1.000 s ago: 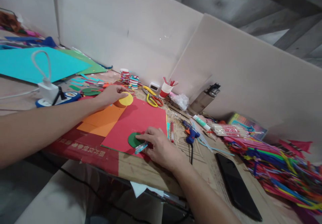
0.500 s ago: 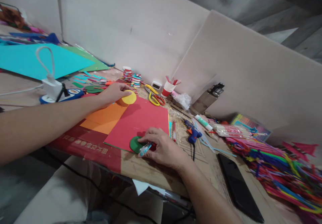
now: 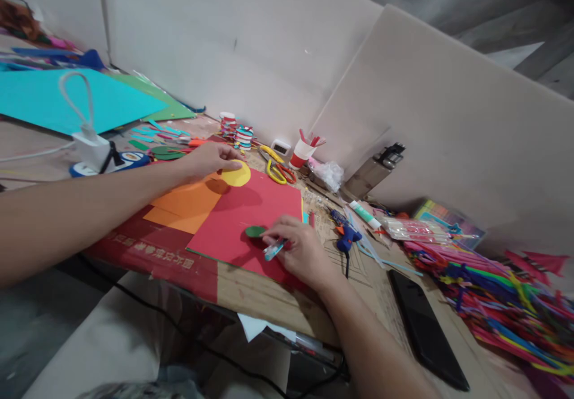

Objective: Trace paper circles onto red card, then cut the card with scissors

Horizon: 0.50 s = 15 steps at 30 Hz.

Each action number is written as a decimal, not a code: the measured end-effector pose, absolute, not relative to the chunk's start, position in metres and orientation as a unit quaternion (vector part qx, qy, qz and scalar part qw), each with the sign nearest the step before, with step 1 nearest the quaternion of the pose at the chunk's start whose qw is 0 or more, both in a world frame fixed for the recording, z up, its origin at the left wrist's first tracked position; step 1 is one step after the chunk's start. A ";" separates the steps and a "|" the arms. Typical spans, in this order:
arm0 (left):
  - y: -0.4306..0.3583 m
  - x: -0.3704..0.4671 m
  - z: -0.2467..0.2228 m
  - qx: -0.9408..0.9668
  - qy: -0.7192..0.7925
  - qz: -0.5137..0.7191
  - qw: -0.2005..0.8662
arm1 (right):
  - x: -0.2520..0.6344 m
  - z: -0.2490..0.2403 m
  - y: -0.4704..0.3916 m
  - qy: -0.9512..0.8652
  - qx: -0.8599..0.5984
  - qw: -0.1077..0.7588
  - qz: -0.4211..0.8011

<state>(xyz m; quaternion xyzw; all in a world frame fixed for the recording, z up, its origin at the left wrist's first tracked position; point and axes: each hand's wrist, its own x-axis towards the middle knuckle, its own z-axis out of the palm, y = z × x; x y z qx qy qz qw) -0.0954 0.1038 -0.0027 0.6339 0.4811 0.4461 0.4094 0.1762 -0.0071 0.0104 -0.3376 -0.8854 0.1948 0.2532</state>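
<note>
Between the fingers of my left hand [image 3: 217,158] is a yellow paper circle [image 3: 236,174], held over the far left part of a red paper sheet [image 3: 258,207]. My right hand [image 3: 299,249] pinches a green paper circle [image 3: 255,231] by its edge, above the near part of the same sheet. A light-blue, clear-barrelled pen [image 3: 274,248] is also tucked in the right hand. Orange paper [image 3: 183,204] lies to the left, partly beneath the red sheet and below my left forearm.
Scissors [image 3: 274,168] and a cup with red sticks [image 3: 302,152] stand behind the sheets. To the right are a blue glue gun [image 3: 347,238], a glue stick [image 3: 364,214], a black phone [image 3: 426,327] and many pipe cleaners [image 3: 502,303]. A white plug [image 3: 92,149] sits on the left.
My right hand has lifted the green circle off the sheet's near edge and moved it away from me. My left hand has shifted slightly right with the yellow circle.
</note>
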 end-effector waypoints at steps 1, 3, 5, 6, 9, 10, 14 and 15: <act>0.103 -0.095 -0.002 0.648 0.472 0.432 0.414 | 0.177 0.012 -0.006 -0.871 -0.355 0.290 0.179; 0.097 -0.090 0.001 0.676 0.456 0.401 0.417 | 0.181 0.014 -0.002 -0.828 -0.397 0.371 0.137; 0.086 -0.082 0.004 0.703 0.443 0.371 0.415 | 0.186 0.015 0.004 -0.783 -0.434 0.433 0.102; 0.079 -0.077 0.007 0.717 0.437 0.351 0.415 | 0.189 0.015 0.007 -0.766 -0.448 0.452 0.091; 0.056 -0.060 0.013 0.749 0.421 0.267 0.437 | 0.197 0.012 0.015 -0.738 -0.477 0.470 0.081; 0.050 -0.056 0.014 0.759 0.416 0.248 0.436 | 0.199 0.010 0.017 -0.732 -0.484 0.473 0.082; 0.036 -0.046 0.015 0.812 0.397 0.180 0.388 | 0.201 0.007 0.020 -0.721 -0.491 0.481 0.087; 0.035 -0.046 0.014 0.825 0.393 0.166 0.371 | 0.201 0.007 0.019 -0.722 -0.490 0.481 0.086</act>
